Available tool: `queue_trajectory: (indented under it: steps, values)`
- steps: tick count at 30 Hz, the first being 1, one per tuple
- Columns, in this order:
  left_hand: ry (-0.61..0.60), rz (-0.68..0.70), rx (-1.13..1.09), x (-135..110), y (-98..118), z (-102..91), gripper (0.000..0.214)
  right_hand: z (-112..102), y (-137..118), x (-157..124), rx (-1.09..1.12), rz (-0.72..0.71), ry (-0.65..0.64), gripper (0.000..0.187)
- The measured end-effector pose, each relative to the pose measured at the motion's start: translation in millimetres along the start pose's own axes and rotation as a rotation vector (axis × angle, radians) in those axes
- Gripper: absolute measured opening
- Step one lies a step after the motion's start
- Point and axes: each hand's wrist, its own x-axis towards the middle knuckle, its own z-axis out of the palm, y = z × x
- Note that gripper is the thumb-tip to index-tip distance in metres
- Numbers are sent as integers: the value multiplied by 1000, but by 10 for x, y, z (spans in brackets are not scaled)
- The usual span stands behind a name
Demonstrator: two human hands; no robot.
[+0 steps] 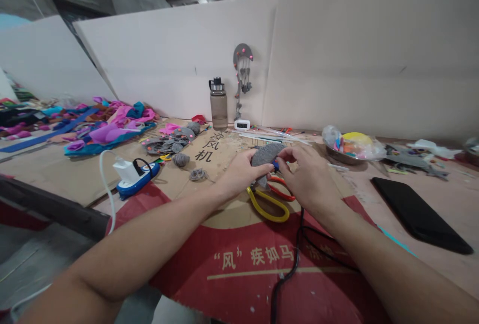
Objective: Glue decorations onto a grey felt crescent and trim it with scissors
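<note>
My left hand (245, 171) is closed on a curved piece of grey felt (267, 154), thumb in front and fingers behind. At the felt's right edge, my right hand (303, 171) pinches with thumb and index finger. A small blue thing (276, 165) shows between the two thumbs; most of it is hidden. Just below both hands lie scissors with one yellow and one red handle (270, 208), their blades covered. From under my right hand a black cord (297, 249) runs down over the red printed cardboard (239, 284).
Grey felt scraps (170, 142) and yarn (197, 174) lie left, near a blue power strip (136, 180). Behind stand a bottle (218, 107) and a small clock (241, 125); a grey crescent ornament (242, 57) hangs there. Rightward are a bowl (350, 157) and black phone (419, 214).
</note>
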Motion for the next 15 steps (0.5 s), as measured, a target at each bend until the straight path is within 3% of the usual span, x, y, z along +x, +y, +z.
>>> queue_trajectory:
  steps: [7,13,15]
  values:
    - [45,124,269,-18,-20,-3,14,25,-28,10,-128,11,-60,5]
    - [20,61,213,1,-43,-6,14,-40,-110,28,179,273,-57,6]
    - [24,61,218,10,-53,-8,13,-51,-117,33,240,297,-50,9]
